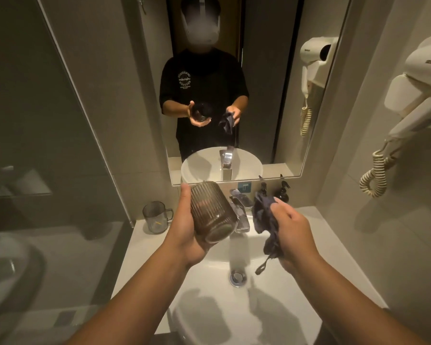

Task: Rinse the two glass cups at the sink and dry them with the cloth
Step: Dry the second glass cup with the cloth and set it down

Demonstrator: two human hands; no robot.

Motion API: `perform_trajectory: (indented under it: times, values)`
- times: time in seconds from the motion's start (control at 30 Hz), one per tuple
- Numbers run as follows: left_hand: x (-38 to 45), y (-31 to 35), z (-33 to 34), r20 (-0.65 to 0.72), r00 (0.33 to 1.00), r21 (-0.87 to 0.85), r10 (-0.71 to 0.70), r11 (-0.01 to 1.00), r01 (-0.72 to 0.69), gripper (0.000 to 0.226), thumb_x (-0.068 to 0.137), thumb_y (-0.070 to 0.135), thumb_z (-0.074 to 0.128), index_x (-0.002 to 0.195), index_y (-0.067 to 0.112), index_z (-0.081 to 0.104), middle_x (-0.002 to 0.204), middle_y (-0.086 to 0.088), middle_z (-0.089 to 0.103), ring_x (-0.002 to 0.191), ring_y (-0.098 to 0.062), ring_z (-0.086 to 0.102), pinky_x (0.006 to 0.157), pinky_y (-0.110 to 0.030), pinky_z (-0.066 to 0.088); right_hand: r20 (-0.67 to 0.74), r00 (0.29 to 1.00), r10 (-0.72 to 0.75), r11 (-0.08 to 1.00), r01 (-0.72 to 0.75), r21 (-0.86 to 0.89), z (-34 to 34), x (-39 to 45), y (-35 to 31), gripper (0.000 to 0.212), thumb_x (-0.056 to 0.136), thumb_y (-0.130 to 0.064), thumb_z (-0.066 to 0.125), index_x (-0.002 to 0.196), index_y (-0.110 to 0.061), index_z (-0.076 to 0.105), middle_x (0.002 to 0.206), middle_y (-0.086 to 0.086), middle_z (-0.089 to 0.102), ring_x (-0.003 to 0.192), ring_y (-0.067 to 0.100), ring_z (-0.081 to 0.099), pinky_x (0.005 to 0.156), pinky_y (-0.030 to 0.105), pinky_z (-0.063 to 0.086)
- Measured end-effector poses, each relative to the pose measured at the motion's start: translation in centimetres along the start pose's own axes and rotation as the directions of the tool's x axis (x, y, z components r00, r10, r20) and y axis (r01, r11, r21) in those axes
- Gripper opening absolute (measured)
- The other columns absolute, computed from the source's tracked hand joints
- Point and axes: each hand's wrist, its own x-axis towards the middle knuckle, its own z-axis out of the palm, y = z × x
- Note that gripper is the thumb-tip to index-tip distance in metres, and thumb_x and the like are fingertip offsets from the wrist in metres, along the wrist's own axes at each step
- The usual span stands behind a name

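My left hand (pixel 184 227) grips a ribbed smoky glass cup (pixel 210 212), tilted on its side with its base toward me, above the white sink (pixel 271 307). My right hand (pixel 294 232) holds a crumpled dark blue cloth (pixel 265 220), a little apart from the cup, on its right. A loop of the cloth hangs down over the basin. A second glass cup (pixel 156 217), with a handle, stands upright on the counter left of the sink. The chrome tap (pixel 240 212) sits between my hands, partly hidden by the cup.
The drain (pixel 238 277) lies in the middle of the basin. Two dark pump bottles (pixel 283 191) stand behind the tap, under the mirror (pixel 234 83). A white hair dryer (pixel 416 95) with a coiled cord hangs on the right wall. A glass partition (pixel 60 120) stands at left.
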Motion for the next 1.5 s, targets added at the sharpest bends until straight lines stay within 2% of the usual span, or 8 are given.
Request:
perform_trajectory:
  times: [0.13,0.3,0.57,0.93,1.1,1.27,1.37,1.5]
  values:
    - [0.7,-0.6,0.2,-0.024,1.0,-0.025,-0.013,1.0,0.013,0.069,0.085,0.068,0.057,0.132,0.017,0.061,0.122,-0.02,0.071,0.108,-0.039,0.07,0.097,-0.054,0.054,0.159,0.858,-0.488,0.791,0.512,-0.336,0.5,-3.3,0.0,0.042,0.088,-0.039,0.055,0.129,-0.031,0.06,0.124,0.0,0.065,0.103,0.013,0.063,0.085,0.031,0.055]
    - [1.3,-1.1,0.8,-0.026,0.996,-0.012,-0.086,0.996,0.086,0.079,0.08,0.077,0.055,0.126,0.014,0.067,0.124,-0.017,0.07,0.114,-0.036,0.067,0.086,-0.046,0.059,0.575,0.227,-0.786,-0.059,0.898,-0.435,1.7,-4.0,1.8,0.037,0.095,-0.018,0.059,0.129,-0.002,0.058,0.137,0.02,0.055,0.132,0.029,0.049,0.109,0.037,0.043]
    - [1.5,-1.6,-0.3,-0.058,0.992,-0.067,-0.115,0.992,0.111,0.079,0.081,0.075,0.056,0.129,0.013,0.064,0.125,-0.018,0.069,0.111,-0.038,0.068,0.076,-0.045,0.063,0.716,0.188,-0.672,-0.25,0.853,-0.459,2.1,-2.7,5.6,0.056,0.088,-0.006,0.066,0.139,-0.007,0.044,0.149,0.017,0.036,0.142,0.036,0.031,0.114,0.046,0.031]
    - [2.1,-1.1,-3.4,-0.1,0.989,-0.06,-0.11,0.993,0.104,0.082,0.079,0.076,0.056,0.133,0.014,0.058,0.128,-0.023,0.065,0.113,-0.043,0.064,0.082,-0.048,0.06,0.808,0.286,-0.515,-0.228,0.863,-0.45,2.5,-3.7,7.3,0.058,0.075,0.001,0.072,0.13,-0.009,0.059,0.137,0.013,0.058,0.129,0.033,0.053,0.107,0.041,0.042]
    - [1.4,-1.5,-5.0,-0.167,0.984,-0.107,-0.066,0.993,0.049,0.065,0.088,0.063,0.057,0.129,0.014,0.061,0.119,-0.02,0.07,0.107,-0.037,0.068,0.088,-0.048,0.057,0.809,0.522,-0.27,-0.074,0.827,-0.558,2.0,-4.5,8.2,0.054,0.07,0.001,0.07,0.122,-0.015,0.062,0.133,0.006,0.06,0.123,0.03,0.057,0.099,0.035,0.05]
    - [-0.3,-0.9,-6.4,-0.113,0.993,-0.05,0.024,0.998,-0.029,0.047,0.092,0.058,0.054,0.113,0.019,0.067,0.104,-0.014,0.077,0.093,-0.03,0.074,0.083,-0.045,0.061,0.376,0.917,0.135,0.342,0.313,-0.886,-2.4,-4.6,9.8,0.014,0.096,-0.03,0.05,0.091,-0.027,0.062,0.095,-0.006,0.064,0.087,0.022,0.061,0.076,0.037,0.053]
    - [-1.2,-1.7,-7.1,-0.123,0.988,0.056,0.092,0.995,-0.085,0.036,0.096,0.049,0.053,0.114,0.02,0.064,0.096,-0.01,0.079,0.085,-0.027,0.076,0.076,-0.043,0.062,0.169,0.961,0.218,0.458,0.053,-0.887,-4.0,-5.8,10.2,0.022,0.097,-0.023,0.053,0.115,-0.018,0.065,0.102,0.003,0.065,0.088,0.022,0.063,0.08,0.036,0.055]
    - [-2.7,-4.3,-8.8,-0.061,0.98,0.373,0.192,0.914,-0.156,0.063,0.078,0.049,0.072,0.132,0.032,0.045,0.134,-0.008,0.058,0.117,-0.029,0.063,0.094,-0.051,0.056,0.117,0.967,0.225,0.464,-0.001,-0.886,-4.9,-7.5,10.9,0.033,0.098,-0.02,0.052,0.129,-0.018,0.058,0.115,0.004,0.063,0.097,0.019,0.063,0.09,0.036,0.054]
